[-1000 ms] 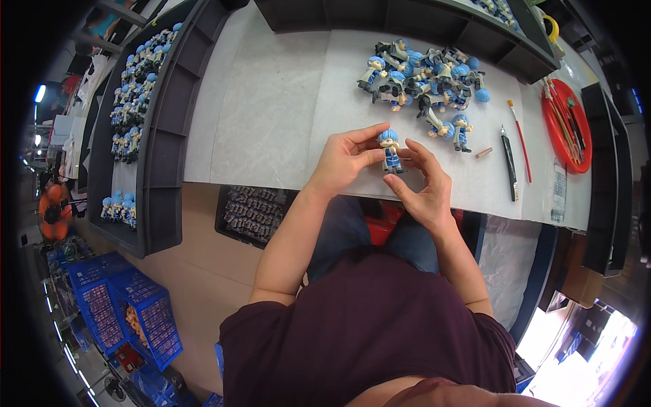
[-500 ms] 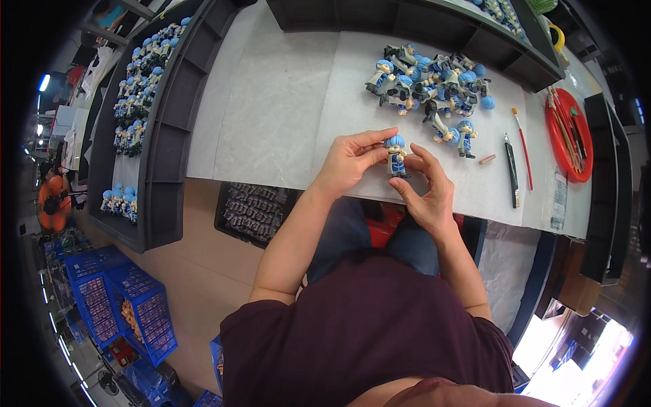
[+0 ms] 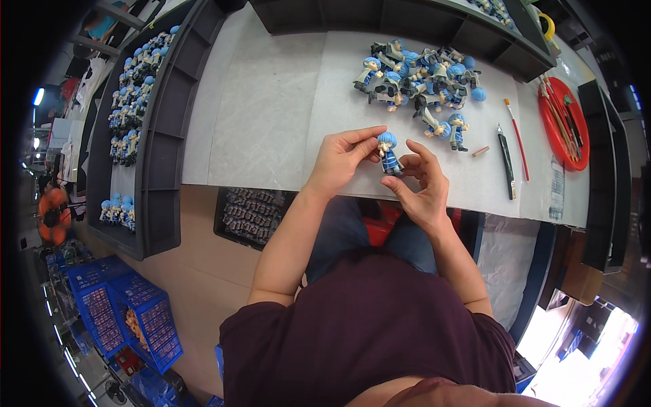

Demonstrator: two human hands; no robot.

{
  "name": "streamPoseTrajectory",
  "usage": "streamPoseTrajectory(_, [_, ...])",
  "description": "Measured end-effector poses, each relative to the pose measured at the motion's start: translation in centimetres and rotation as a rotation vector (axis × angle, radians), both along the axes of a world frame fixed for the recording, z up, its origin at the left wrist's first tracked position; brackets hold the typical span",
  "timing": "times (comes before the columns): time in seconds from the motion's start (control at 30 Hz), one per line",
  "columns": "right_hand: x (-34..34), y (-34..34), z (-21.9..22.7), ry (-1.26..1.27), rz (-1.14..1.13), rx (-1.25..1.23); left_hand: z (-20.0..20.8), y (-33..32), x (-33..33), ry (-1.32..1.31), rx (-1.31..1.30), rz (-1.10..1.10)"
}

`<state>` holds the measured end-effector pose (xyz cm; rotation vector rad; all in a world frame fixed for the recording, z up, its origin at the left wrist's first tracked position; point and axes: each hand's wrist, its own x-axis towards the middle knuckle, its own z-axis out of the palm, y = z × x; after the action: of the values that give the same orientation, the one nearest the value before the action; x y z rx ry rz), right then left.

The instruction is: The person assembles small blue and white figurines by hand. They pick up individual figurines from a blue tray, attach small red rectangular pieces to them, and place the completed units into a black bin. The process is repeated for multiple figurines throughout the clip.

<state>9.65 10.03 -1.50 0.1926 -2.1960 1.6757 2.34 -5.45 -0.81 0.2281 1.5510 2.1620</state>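
Note:
A small figurine point(image 3: 388, 154) with light blue hair and a blue and white outfit stands upright between my hands, above the table's front edge. My left hand point(image 3: 339, 160) pinches it at the head and shoulder with thumb and fingers. At its lower end, my right hand point(image 3: 426, 186) has the thumb by the feet and curled fingers against the side, while its index finger stands off. Beyond my hands lies a heap of like figurines point(image 3: 427, 78). One separate figurine point(image 3: 458, 132) lies closest to my right hand.
Right of the heap are a short pinkish stick point(image 3: 480, 151), a black pen-like tool point(image 3: 506, 163), a red-handled brush point(image 3: 518, 139) and a red tray point(image 3: 582, 154) with tools. Dark trays stand at left point(image 3: 159, 163) and back point(image 3: 400, 30). Blue crates point(image 3: 146, 308) sit lower left.
The figurine has turned in my fingers and tilts slightly. Both hands stay around it, with little shift. The whole view has moved a little, so the table's things appear further left.

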Motion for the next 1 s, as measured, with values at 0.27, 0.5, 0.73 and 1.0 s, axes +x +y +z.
streamPoseTrajectory(0.27, [0.2, 0.0, 0.2, -0.035, 0.003, -0.044, 0.1, 0.2, 0.0, 0.004, -0.012, 0.035])
streamPoseTrajectory(0.5, [0.2, 0.4, 0.2, -0.123, 0.048, -0.088, -0.2, 0.0, 0.1, 0.022, 0.049, 0.072])
streamPoseTrajectory(0.73, [0.2, 0.4, 0.3, -0.128, 0.06, -0.05, -0.1, 0.0, 0.2, 0.044, 0.078, 0.073])
streamPoseTrajectory(1.0, [0.1, 0.0, -1.0, 0.065, -0.041, -0.053, 0.2, 0.1, 0.3, 0.057, 0.037, 0.064])
